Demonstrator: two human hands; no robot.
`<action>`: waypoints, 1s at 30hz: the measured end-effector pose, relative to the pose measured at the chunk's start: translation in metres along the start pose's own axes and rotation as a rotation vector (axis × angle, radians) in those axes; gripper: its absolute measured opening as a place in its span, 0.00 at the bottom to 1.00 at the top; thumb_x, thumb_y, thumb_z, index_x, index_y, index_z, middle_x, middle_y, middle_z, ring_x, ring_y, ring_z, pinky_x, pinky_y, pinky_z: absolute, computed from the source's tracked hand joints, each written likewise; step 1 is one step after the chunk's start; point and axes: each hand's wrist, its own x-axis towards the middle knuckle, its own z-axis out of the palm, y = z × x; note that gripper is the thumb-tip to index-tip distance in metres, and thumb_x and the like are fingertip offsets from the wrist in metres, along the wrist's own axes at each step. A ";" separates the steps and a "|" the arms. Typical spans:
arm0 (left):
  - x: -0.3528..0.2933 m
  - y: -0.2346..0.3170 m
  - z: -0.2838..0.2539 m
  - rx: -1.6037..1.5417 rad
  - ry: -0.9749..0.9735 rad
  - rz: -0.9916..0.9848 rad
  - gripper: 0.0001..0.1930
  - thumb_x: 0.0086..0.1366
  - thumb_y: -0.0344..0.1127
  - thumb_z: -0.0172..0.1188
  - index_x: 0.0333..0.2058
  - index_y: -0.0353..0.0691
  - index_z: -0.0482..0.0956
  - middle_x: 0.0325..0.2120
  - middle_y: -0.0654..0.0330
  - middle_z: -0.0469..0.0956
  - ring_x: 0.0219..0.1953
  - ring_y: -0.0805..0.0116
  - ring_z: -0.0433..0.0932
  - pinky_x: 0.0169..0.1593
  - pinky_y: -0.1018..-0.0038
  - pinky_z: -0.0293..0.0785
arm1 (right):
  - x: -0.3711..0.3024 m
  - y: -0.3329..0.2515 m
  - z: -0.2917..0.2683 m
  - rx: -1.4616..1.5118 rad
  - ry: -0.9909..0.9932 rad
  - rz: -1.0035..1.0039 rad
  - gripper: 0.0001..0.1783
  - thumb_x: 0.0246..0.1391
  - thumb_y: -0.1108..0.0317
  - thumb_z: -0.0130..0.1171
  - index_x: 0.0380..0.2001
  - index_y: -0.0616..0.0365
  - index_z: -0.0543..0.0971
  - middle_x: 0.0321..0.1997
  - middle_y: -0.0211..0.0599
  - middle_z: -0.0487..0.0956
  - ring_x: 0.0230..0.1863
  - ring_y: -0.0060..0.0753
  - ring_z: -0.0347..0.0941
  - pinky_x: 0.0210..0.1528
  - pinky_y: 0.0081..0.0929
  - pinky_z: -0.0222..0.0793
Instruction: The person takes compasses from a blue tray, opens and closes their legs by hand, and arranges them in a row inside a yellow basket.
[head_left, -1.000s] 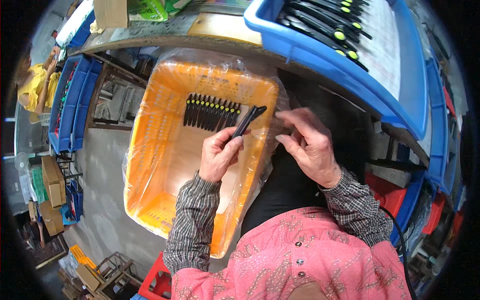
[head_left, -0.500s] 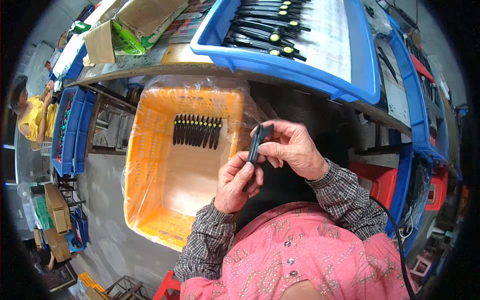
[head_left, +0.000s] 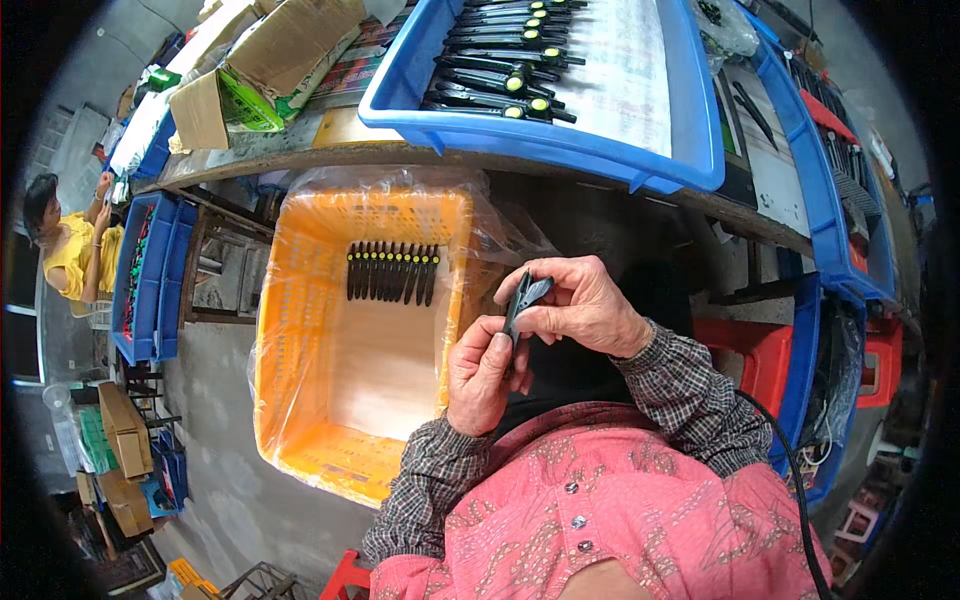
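Note:
Between my two hands, over the right side of the crate, is a slim black hinged tool (head_left: 518,298) of a kind I cannot make out. My left hand (head_left: 478,378) is closed around its lower part, thumb along the side. The fingers and thumb of my right hand (head_left: 590,308) pinch its upper end, where a flat dark piece juts out at an angle. A neat row of black tools with yellow-green round dots (head_left: 392,274) lies in the orange plastic crate (head_left: 268,370), on a pale sheet. More such tools (head_left: 508,62) are stacked in the blue tray (head_left: 640,172) ahead.
Clear plastic film (head_left: 500,215) hangs over the crate's rim. A worn table edge (head_left: 330,155) runs beneath the tray. Red stools (head_left: 745,345) and blue bins (head_left: 800,370) stand at the right. At far left sits a person in yellow (head_left: 75,250) beside blue bins of parts.
The flat piece at the tool's upper end now sits at a different angle. Both hands have shifted slightly lower in view, still on the tool. The view itself has moved a little.

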 end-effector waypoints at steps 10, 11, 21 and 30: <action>-0.004 -0.004 0.005 0.193 0.112 0.060 0.09 0.69 0.36 0.48 0.42 0.37 0.68 0.23 0.63 0.73 0.19 0.82 0.66 0.24 0.84 0.68 | -0.003 0.015 0.004 -0.042 0.163 -0.029 0.07 0.51 0.73 0.62 0.32 0.62 0.74 0.24 0.28 0.76 0.18 0.11 0.67 0.18 0.11 0.63; -0.004 -0.005 0.005 0.179 0.107 0.051 0.09 0.69 0.35 0.48 0.43 0.37 0.68 0.23 0.62 0.73 0.19 0.82 0.67 0.25 0.84 0.69 | -0.004 0.017 0.004 -0.060 0.167 -0.040 0.07 0.52 0.72 0.61 0.32 0.62 0.73 0.24 0.28 0.76 0.18 0.10 0.67 0.17 0.11 0.62; -0.011 -0.010 0.005 0.024 0.166 -0.022 0.10 0.70 0.37 0.46 0.42 0.36 0.65 0.22 0.58 0.73 0.18 0.80 0.67 0.24 0.81 0.72 | -0.002 0.029 0.004 -0.089 0.165 0.057 0.07 0.53 0.70 0.60 0.29 0.61 0.73 0.23 0.28 0.76 0.17 0.10 0.65 0.17 0.12 0.61; -0.013 -0.013 0.002 -0.002 0.231 -0.023 0.09 0.69 0.36 0.47 0.40 0.36 0.66 0.22 0.57 0.73 0.17 0.79 0.66 0.24 0.80 0.71 | 0.000 0.035 0.005 -0.071 0.146 0.101 0.07 0.54 0.70 0.59 0.31 0.62 0.73 0.23 0.27 0.74 0.17 0.11 0.65 0.18 0.13 0.61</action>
